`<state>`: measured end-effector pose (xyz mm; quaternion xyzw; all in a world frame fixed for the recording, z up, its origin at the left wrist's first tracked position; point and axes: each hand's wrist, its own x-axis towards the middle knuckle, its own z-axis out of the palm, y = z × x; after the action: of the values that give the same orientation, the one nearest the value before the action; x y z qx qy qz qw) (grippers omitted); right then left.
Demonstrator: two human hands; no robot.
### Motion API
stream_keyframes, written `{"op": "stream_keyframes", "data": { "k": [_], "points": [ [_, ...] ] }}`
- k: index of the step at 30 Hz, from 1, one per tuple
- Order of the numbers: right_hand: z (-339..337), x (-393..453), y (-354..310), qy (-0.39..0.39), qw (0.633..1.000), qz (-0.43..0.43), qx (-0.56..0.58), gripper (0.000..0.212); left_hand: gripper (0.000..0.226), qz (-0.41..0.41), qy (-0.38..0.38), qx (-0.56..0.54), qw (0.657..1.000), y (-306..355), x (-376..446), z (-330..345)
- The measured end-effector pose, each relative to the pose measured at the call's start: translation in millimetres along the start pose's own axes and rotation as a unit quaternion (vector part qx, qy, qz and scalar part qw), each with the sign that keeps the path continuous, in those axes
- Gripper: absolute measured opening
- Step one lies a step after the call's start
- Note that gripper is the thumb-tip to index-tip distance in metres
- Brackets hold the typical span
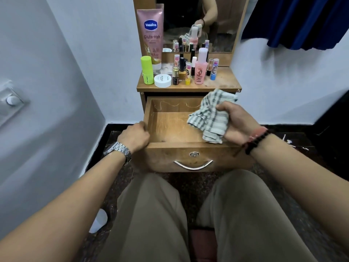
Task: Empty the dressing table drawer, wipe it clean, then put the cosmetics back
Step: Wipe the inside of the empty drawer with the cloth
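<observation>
My knees in beige trousers (pixel 170 220) sit nearest, above a dark speckled floor (pixel 294 188). Just past them the wooden drawer (pixel 170 129) stands pulled out toward me, its long axis running left to right, its front panel with a curved metal handle (pixel 193 166) and a round lock (pixel 194 154) facing my lap. I see nothing lying on its bare floor.

My left hand (pixel 135 138), a steel watch (pixel 118 151) on the wrist, curls its fingers (pixel 142 125) over the drawer's left front corner and grips the rim. My right hand (pixel 238 122), with a beaded bracelet (pixel 257 139), holds a bunched green-and-white checked cloth (pixel 209 116) in closed fingers above the drawer's right side; the cloth hangs down past the front edge.

Beyond, the wooden tabletop (pixel 222 80) carries the cosmetics: a lime-green stick (pixel 147 69), a round white jar (pixel 162 80), a pink bottle with a white cap (pixel 200 67), small vials, and a tall pink Vaseline tube (pixel 152 35) standing upright, leaning back on the frame of the mirror (pixel 217 25).
</observation>
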<state>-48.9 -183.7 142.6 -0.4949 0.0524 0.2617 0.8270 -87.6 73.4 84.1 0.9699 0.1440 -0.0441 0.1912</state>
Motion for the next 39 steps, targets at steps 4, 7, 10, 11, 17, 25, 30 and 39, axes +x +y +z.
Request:
{"op": "stream_keyframes", "data": {
  "k": [4,7,10,11,17,25,30,39],
  "points": [
    [27,60,16,0.037,0.997,0.050,-0.047,0.044,0.023,0.008,-0.003,0.006,1.000,-3,1,0],
    [46,102,36,0.072,0.992,0.060,-0.089,0.043,0.023,0.009,-0.001,0.014,1.000,-3,3,1],
    [65,136,54,0.084,0.988,0.045,-0.120,0.010,0.024,0.012,0.004,0.025,1.000,-3,6,3],
    [73,140,56,0.089,0.983,0.033,-0.154,0.015,0.025,0.012,0.005,0.028,1.000,-2,6,3],
    [117,147,66,0.039,0.943,0.003,-0.330,0.028,0.028,0.014,0.013,0.036,0.999,-1,6,5],
    [117,130,77,-0.022,0.897,0.066,-0.436,0.033,0.032,0.014,0.008,0.026,1.000,-1,6,5],
    [111,118,92,-0.055,0.890,0.151,-0.426,0.013,0.036,0.007,0.007,0.033,0.999,1,4,4],
    [118,136,98,-0.005,0.933,0.093,-0.348,0.025,0.041,0.013,0.009,0.027,1.000,0,3,3]
  ]
}}
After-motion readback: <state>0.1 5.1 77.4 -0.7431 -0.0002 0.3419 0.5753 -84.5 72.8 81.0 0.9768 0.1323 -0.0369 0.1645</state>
